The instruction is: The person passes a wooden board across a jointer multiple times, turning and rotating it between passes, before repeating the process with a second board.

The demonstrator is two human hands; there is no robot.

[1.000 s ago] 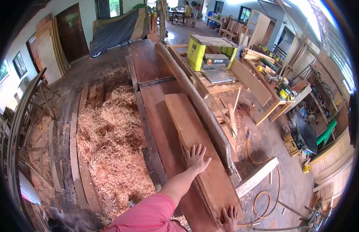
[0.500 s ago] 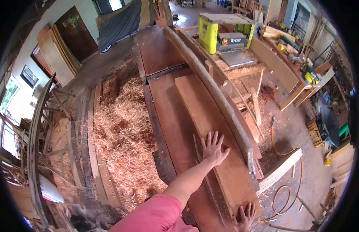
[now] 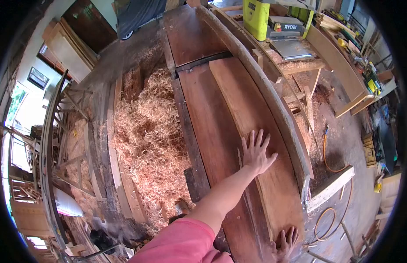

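My left hand [image 3: 258, 156] lies palm down on a long brown board [image 3: 251, 101], fingers spread. Lower down, near the board's close end, my right hand [image 3: 286, 246] rests with its fingers apart, partly cut off by the frame's bottom. The board lies lengthwise on a darker reddish wooden surface [image 3: 203, 118], beside a raised, rough-edged plank [image 3: 273, 101] on its right. Its far end is at a dark crosspiece [image 3: 199, 63]. Neither hand is wrapped round anything.
Wood shavings [image 3: 151, 140] cover the floor on the left. A green planer [image 3: 256, 19] stands on a wooden stand at the upper right. An orange hose [image 3: 327, 151] and a pale beam [image 3: 330, 188] are at the right. Timber frames [image 3: 58, 131] stand far left.
The board has slid away from me, closing the gap to the dark crosspiece, with both hands still on it. The whole view has shifted, so the planer now sits higher and further right.
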